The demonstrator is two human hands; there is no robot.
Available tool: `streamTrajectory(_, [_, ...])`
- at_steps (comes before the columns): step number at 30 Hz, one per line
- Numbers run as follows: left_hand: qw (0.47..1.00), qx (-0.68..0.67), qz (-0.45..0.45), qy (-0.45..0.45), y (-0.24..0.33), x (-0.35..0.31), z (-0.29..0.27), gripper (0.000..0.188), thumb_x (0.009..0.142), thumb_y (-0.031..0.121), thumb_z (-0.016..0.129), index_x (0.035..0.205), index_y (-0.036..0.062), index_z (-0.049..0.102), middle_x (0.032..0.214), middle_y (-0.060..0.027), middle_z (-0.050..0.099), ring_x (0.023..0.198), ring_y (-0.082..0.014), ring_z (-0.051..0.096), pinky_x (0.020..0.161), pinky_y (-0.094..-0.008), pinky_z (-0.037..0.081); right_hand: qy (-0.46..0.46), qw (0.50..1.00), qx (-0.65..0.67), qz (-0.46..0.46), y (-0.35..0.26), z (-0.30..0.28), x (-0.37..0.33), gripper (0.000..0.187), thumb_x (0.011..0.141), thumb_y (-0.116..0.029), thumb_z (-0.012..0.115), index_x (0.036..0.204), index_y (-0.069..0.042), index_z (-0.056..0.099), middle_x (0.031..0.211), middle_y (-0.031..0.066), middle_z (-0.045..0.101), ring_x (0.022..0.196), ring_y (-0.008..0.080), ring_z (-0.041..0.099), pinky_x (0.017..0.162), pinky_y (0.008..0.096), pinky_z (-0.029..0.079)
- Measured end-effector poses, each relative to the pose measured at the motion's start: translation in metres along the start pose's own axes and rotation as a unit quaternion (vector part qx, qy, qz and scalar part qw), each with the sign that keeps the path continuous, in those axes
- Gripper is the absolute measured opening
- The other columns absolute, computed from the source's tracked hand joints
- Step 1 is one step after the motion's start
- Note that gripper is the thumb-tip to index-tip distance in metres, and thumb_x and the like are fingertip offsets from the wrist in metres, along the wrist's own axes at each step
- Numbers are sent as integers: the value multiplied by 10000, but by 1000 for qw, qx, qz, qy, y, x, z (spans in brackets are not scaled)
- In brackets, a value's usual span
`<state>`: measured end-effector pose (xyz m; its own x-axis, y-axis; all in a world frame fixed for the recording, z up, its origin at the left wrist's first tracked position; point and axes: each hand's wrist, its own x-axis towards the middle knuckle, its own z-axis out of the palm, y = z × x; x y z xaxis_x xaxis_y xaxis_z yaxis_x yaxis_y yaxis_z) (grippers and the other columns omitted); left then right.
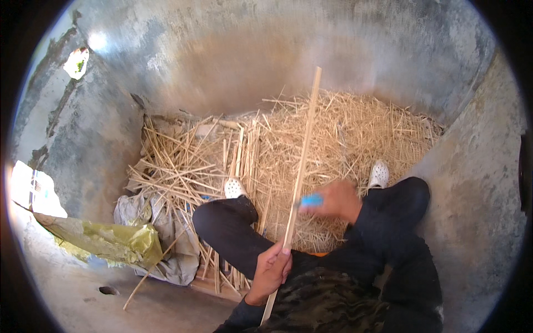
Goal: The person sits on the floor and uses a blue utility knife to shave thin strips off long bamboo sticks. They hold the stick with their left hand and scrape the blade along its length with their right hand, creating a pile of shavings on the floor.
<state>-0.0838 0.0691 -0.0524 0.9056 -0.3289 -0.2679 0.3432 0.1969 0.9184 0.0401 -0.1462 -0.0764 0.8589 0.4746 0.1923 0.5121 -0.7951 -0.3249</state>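
The floor here is bare grey concrete (83, 294), closed in by rough, stained concrete walls (233, 50) that meet in a corner, and that corner is heaped with a wide pile of pale straw-coloured shavings and split bamboo slivers (344, 133). A small bright hole (77, 62) breaks the wall high on the left. A crumpled yellow-green plastic sheet (111, 240) and a grey woven sack (139, 213) lie on the floor left of the seated person, whose dark-trousered legs stretch into the litter, white perforated clogs (378, 174) at the far end.

The long, thin, pale bamboo strip (302, 161) runs almost upright through the view, leaning slightly right. Its near end passes down below the left hand (271, 272) toward the lap, and its far end points up past the pile toward the back wall. The left hand's fingers (280, 256) are curled shut around the strip low on its length. Further up, just right of the strip, the right hand (337, 201) is blurred, closed on a blue-handled tool (311, 200) whose tip meets the strip; I cannot tell the blade's shape.

Above the left fingers the strip stands free of everything, with open air all the way to its tip. Left of those fingers the bare floor lies open; right of the right hand the concrete wall (477, 183) stands close behind the knee.
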Motion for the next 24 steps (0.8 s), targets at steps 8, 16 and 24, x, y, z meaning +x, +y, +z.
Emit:
streamTrajectory(8, [999,21,-6,36,8,-6,3,464,1013,216,453,1434,42,365,594,58,377,483,-15,326,413,-179,276,84,995,18,-43,-1,13,5,781,740,-826,459,531,-85,591,416,92,489,370,267,526,389,403,396])
streamTrajectory(16, [998,17,-18,50,15,-12,3,458,1010,199,462,1426,27,378,638,79,363,529,-15,322,467,-172,249,89,996,-9,-22,2,16,20,832,725,-865,399,590,-72,611,459,77,520,394,243,536,405,381,404])
streamTrajectory(24, [999,27,-16,24,20,-18,9,455,1010,195,454,1420,14,379,612,74,359,516,-19,314,461,-186,248,136,990,-22,21,46,-3,43,769,779,-795,440,589,-81,650,426,103,497,391,265,538,407,391,410])
